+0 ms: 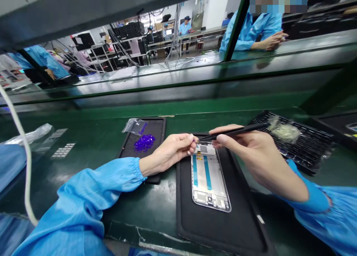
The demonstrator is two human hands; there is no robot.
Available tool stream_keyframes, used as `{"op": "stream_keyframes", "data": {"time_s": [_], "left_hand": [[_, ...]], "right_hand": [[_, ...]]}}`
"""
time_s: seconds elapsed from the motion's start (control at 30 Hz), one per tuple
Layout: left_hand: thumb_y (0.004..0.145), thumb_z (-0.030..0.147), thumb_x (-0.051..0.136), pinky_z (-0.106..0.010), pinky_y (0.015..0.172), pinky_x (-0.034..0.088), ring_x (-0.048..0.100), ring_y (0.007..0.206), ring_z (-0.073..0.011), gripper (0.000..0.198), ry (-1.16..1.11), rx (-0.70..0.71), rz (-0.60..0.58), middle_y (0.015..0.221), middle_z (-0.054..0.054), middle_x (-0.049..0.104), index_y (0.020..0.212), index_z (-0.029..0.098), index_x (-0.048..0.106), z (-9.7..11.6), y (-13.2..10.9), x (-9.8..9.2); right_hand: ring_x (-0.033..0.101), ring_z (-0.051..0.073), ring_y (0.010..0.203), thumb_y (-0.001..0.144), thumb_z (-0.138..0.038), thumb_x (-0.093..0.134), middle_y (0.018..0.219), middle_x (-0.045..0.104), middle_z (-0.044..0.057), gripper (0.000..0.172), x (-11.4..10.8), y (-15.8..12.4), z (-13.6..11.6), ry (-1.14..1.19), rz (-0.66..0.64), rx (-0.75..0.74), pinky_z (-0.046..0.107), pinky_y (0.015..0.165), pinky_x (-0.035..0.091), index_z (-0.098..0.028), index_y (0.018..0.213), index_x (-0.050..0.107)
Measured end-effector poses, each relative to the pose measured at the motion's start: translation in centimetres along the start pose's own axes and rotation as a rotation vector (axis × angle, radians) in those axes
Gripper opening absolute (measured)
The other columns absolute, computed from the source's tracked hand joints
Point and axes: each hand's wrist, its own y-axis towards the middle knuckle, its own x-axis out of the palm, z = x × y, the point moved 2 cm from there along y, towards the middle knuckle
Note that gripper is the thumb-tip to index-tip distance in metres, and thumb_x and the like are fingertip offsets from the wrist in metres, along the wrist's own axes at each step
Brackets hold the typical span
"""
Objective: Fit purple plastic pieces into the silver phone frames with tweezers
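Observation:
A pair of black tweezers (pixel 237 131) is gripped in my right hand (pixel 255 152), tips pointing left. Those tips meet the pinched fingertips of my left hand (pixel 170 152), where a tiny purple piece seems to show, too small to make out well. Below both hands a silver phone frame (pixel 214 178) with two blue strips lies on a black padded tray (pixel 195 222); the hands partly cover its upper end. To the left, a heap of small purple pieces (pixel 144 142) rests on a second dark tray (pixel 159 127), by a clear plastic bag (pixel 134 125).
A black slotted tray (pixel 309 152) with crumpled clear film (pixel 284 131) stands at the right. Sheets of small grey pads (pixel 63 150) lie on the green bench (pixel 92 137) at left, near a white cable (pixel 27 163). Beyond the frame bars, a person in blue (pixel 256 32) sits opposite.

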Motion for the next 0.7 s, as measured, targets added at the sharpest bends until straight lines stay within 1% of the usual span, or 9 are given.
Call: {"op": "stream_keyframes", "data": {"time_s": [0.07, 0.17, 0.33, 0.5, 0.7], "left_hand": [[0.079, 0.034, 0.085, -0.019, 0.073, 0.044, 0.055, 0.070, -0.0058, 0.030, 0.007, -0.008, -0.001, 0.076, -0.001, 0.062, 0.088, 0.008, 0.070, -0.08, -0.03, 0.04], [0.079, 0.035, 0.085, -0.020, 0.073, 0.044, 0.056, 0.070, -0.0057, 0.031, 0.014, -0.027, -0.006, 0.077, -0.001, 0.063, 0.087, 0.008, 0.070, -0.22, -0.05, 0.05], [0.078, 0.036, 0.086, -0.021, 0.072, 0.042, 0.056, 0.069, -0.0064, 0.034, 0.033, -0.056, 0.000, 0.076, -0.001, 0.064, 0.087, 0.009, 0.069, -0.50, -0.10, -0.13], [0.077, 0.036, 0.087, -0.022, 0.074, 0.042, 0.056, 0.070, -0.0068, 0.034, 0.049, -0.064, -0.008, 0.076, -0.001, 0.064, 0.086, 0.009, 0.067, -0.64, -0.12, -0.25], [0.076, 0.038, 0.087, -0.023, 0.075, 0.041, 0.056, 0.070, -0.0069, 0.036, 0.080, -0.083, -0.008, 0.076, -0.001, 0.063, 0.081, 0.009, 0.066, -0.52, -0.06, -0.25]], "right_hand": [[0.068, 0.023, 0.083, 0.085, -0.053, 0.071, 0.097, 0.075, 0.005, 0.031, -0.01, 0.05, -0.05, -0.032, -0.007, -0.021, 0.035, 0.078, 0.053, -0.024, 0.093, 0.079], [0.069, 0.026, 0.089, 0.086, -0.051, 0.069, 0.099, 0.075, 0.006, 0.030, 0.06, 0.13, -0.08, -0.059, -0.023, -0.025, 0.038, 0.083, 0.054, -0.024, 0.092, 0.079], [0.069, 0.026, 0.087, 0.085, -0.052, 0.069, 0.097, 0.076, 0.007, 0.032, 0.26, 0.06, -0.31, -0.064, -0.049, 0.009, 0.036, 0.078, 0.054, -0.020, 0.085, 0.077], [0.069, 0.025, 0.087, 0.085, -0.050, 0.069, 0.096, 0.077, 0.007, 0.034, 0.35, -0.06, -0.76, -0.064, -0.083, 0.047, 0.033, 0.077, 0.054, -0.018, 0.088, 0.077], [0.071, 0.025, 0.086, 0.084, -0.048, 0.071, 0.094, 0.077, 0.006, 0.030, 0.35, -0.01, -0.72, -0.036, -0.095, 0.043, 0.033, 0.076, 0.055, -0.019, 0.087, 0.078]]}}
